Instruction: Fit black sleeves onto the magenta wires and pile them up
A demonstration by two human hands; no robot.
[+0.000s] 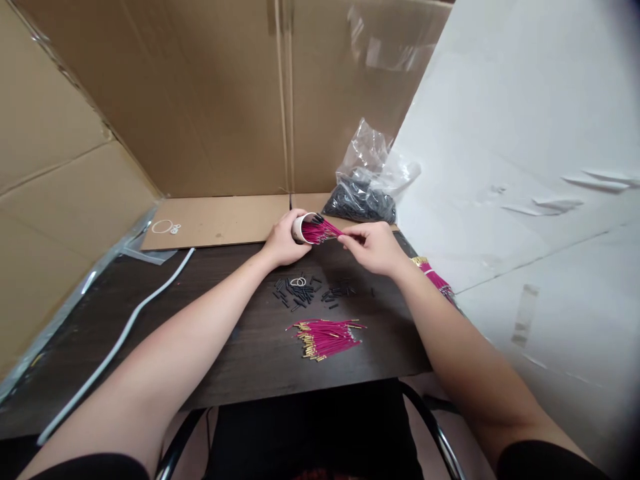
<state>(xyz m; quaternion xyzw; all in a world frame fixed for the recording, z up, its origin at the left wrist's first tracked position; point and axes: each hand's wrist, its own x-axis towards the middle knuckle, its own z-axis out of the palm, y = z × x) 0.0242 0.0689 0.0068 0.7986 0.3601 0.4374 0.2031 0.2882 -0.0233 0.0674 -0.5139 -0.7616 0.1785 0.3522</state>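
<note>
Tipped toward the right, a white paper cup (299,229) sits in the grip of my left hand (283,241). Pink wires (316,231) fill it, their ends poking out of the mouth, a few with black tips. At the cup's opening my right hand (373,247) pinches the end of a pink wire between thumb and fingers. Below the hands lie small black tubes (300,293) in two loose groups, with white rubber bands (298,282) on the left one. Nearer me is a pile of pink wires with gold-coloured ends (327,339).
A clear plastic bag (364,193) of black pieces stands at the back right. A tied bundle of pink wires (434,275) lies beyond my right forearm. White rings (164,227) rest on a cardboard strip (220,217). A grey cable (125,333) runs along the left; cardboard walls (200,100) enclose the table.
</note>
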